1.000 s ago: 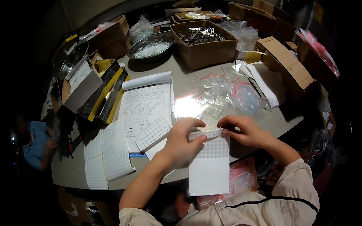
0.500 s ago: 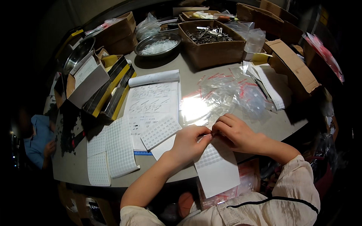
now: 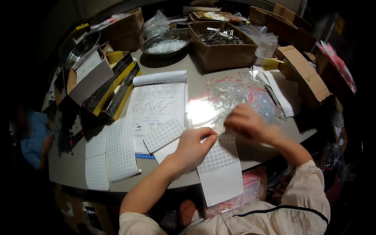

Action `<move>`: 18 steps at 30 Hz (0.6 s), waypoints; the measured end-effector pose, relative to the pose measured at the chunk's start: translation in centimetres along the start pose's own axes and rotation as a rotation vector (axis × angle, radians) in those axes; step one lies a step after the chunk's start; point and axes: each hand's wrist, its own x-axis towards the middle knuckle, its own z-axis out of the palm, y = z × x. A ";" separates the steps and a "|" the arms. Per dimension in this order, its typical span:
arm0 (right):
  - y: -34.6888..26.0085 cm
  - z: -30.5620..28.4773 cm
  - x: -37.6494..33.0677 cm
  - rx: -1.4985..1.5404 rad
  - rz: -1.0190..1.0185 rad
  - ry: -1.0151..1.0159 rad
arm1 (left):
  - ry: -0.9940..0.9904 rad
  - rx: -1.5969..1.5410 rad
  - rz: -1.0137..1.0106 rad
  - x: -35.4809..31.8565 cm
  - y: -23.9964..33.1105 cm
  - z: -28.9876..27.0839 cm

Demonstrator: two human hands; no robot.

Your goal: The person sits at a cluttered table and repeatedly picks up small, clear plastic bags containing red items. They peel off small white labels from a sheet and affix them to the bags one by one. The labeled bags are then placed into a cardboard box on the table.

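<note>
My left hand point(image 3: 192, 149) pinches the top edge of a white sheet of round stickers point(image 3: 218, 182) between thumb and forefinger. A few printed stickers show along the sheet's top, with rows of greyish round spots below and a blank lower part that hangs over the table edge. My right hand point(image 3: 248, 124) hovers just above and right of the sheet, beside a pile of small clear zip bags with red strips point(image 3: 231, 91). Its fingers are curled but smeared by motion, so anything in them is hidden.
More sticker sheets point(image 3: 123, 150) and a handwritten pad point(image 3: 156, 102) lie on the left. Behind stand a metal bowl of small clear pieces point(image 3: 166, 44) and a cardboard box of metal parts point(image 3: 221, 55). Open boxes point(image 3: 305, 70) line the right. A person in blue point(image 3: 35, 135) is far left.
My right hand has lifted away from my left hand and the sheet's top edge, toward the bags. My left hand keeps its pinch, and printed stickers at the top now show.
</note>
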 end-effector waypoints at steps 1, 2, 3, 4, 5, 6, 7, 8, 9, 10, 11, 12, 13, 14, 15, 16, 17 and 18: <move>1.5 0.1 0.4 0.032 0.102 -0.012 | -0.008 0.021 0.003 0.0 -0.1 0.1; 3.1 0.1 0.8 0.221 0.248 -0.034 | -0.017 0.041 0.010 0.1 -0.3 0.1; 4.8 0.2 1.0 0.407 0.392 -0.054 | -0.026 0.063 0.021 0.1 -0.3 0.1; 6.4 0.5 1.1 0.593 0.534 -0.075 | -0.028 0.050 0.008 0.1 -0.1 0.0; 7.9 1.2 1.2 0.714 0.581 -0.070 | -0.027 0.038 -0.009 -0.1 0.2 0.0; 9.1 1.7 1.2 0.831 0.632 -0.066 | -0.029 0.022 -0.022 -0.1 0.4 0.0; 10.3 2.1 1.1 0.947 0.683 -0.061 | -0.028 0.026 0.000 0.0 0.3 0.0; 11.6 2.3 1.0 0.912 0.683 -0.028 | -0.026 0.028 0.018 0.1 -0.1 0.1; 12.7 2.3 0.9 0.877 0.685 0.006 | -0.026 0.031 0.038 0.2 -0.4 0.2; 13.6 2.1 0.5 0.839 0.688 0.042 | -0.036 0.020 0.042 0.3 -0.4 0.3; 13.5 2.0 1.0 0.799 0.657 0.055 | -0.039 0.014 0.038 0.3 -0.6 0.2; 13.3 1.7 1.3 0.715 0.630 -0.036 | -0.044 0.007 0.035 0.3 -0.7 0.2; 12.9 1.1 1.2 0.629 0.601 -0.124 | -0.047 0.010 0.048 0.3 -0.9 0.2; 11.7 0.0 1.6 0.541 0.573 -0.212 | -0.052 0.012 0.061 0.4 -1.1 0.3; 10.0 -0.7 2.6 0.446 0.502 -0.312 | -0.050 0.015 0.064 0.3 -1.4 0.2; 9.0 -0.8 3.1 0.361 0.421 -0.348 | -0.049 0.026 0.054 0.1 -1.3 0.0; 8.2 -0.9 3.2 0.273 0.350 -0.378 | -0.057 0.035 0.050 0.1 -1.0 0.0; 7.7 -0.7 3.2 0.185 0.278 -0.408 | -0.065 0.045 0.044 0.1 -0.9 0.0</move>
